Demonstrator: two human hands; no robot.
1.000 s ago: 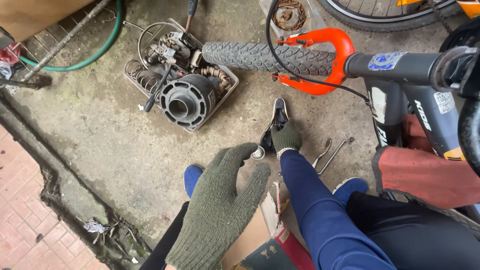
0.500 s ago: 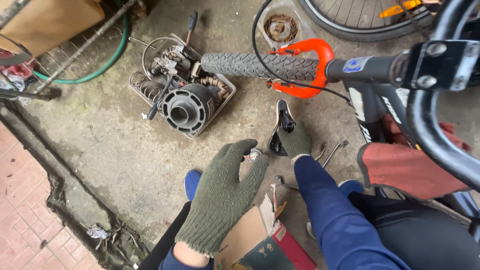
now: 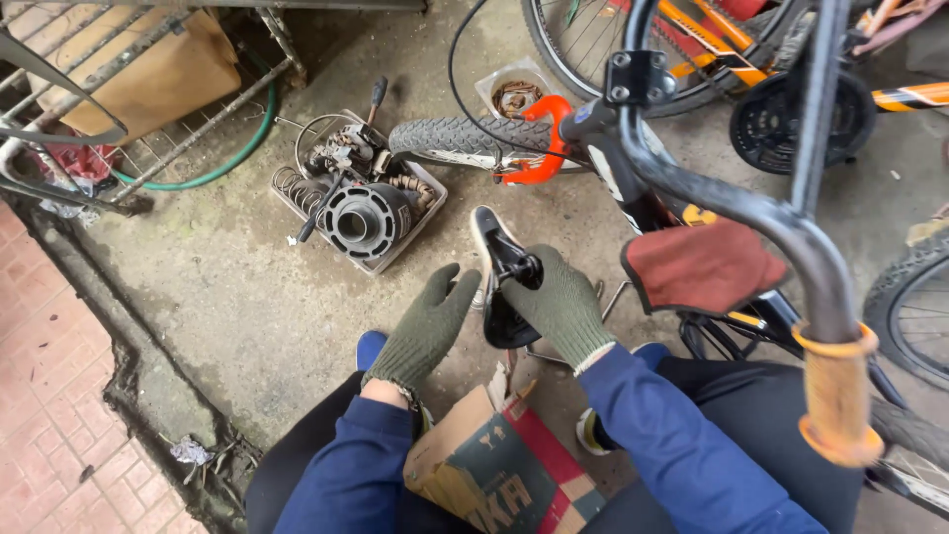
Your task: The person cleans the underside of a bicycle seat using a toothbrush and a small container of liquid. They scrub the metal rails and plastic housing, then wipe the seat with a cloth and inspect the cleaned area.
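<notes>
Both my hands wear olive knit gloves over blue sleeves. My right hand (image 3: 560,302) is closed around a black bicycle saddle (image 3: 499,282) with a pale rim, held nose away from me just above the concrete floor. My left hand (image 3: 431,324) hovers beside the saddle's left edge, fingers spread and holding nothing. A small bicycle with a red saddle (image 3: 704,265) and black handlebar (image 3: 736,203) stands right of my hands; its small knobbly front wheel (image 3: 465,140) sits in an orange fork (image 3: 542,148).
A tray of metal parts (image 3: 358,203) with springs and a round ribbed cylinder lies ahead left. A cardboard box (image 3: 494,470) sits between my knees. A green hose (image 3: 213,168) and metal rack are far left; larger bicycle wheels stand behind and right. Red brick paving borders the left.
My right hand has lifted the saddle nearer to me. My left hand dropped lower beside it. The view swung so the bicycle's handlebar now fills the right.
</notes>
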